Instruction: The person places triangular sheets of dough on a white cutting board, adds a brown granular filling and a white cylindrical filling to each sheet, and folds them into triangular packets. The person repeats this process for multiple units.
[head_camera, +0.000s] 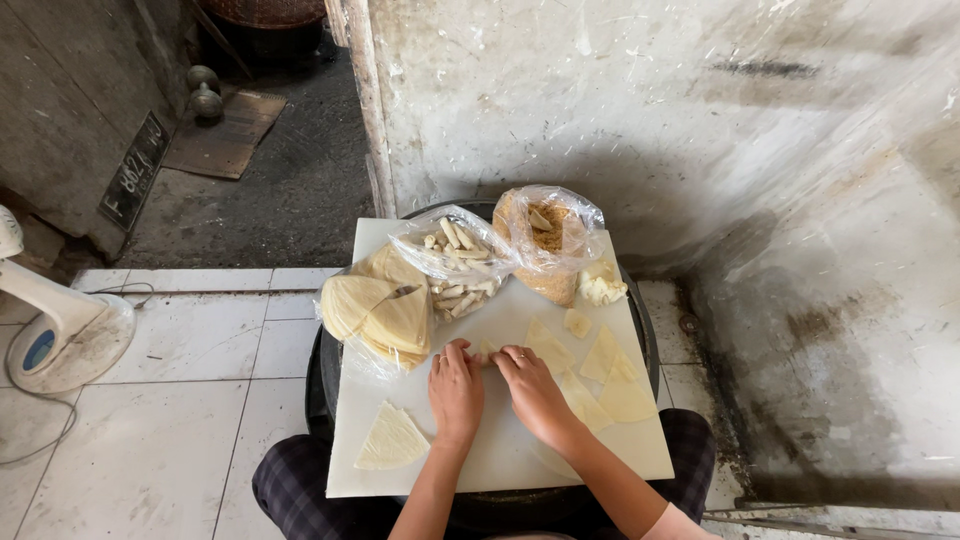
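Note:
My left hand (455, 390) and my right hand (530, 388) meet at the middle of a white board (500, 450), fingertips pressed together on a small pale dough piece (487, 350) that is mostly hidden under them. A triangular wrapper (392, 440) lies on the board left of my left hand. Several more triangular wrappers (605, 380) lie to the right of my right hand. A stack of wrappers in clear plastic (375, 310) sits at the board's upper left.
A plastic bag of pale sticks (455, 265) and a bag of brown crumbs (545, 240) stand at the board's far edge, with small white pieces (600, 290) beside them. A white fan base (60, 335) stands on the tiled floor at left. A stained wall rises behind.

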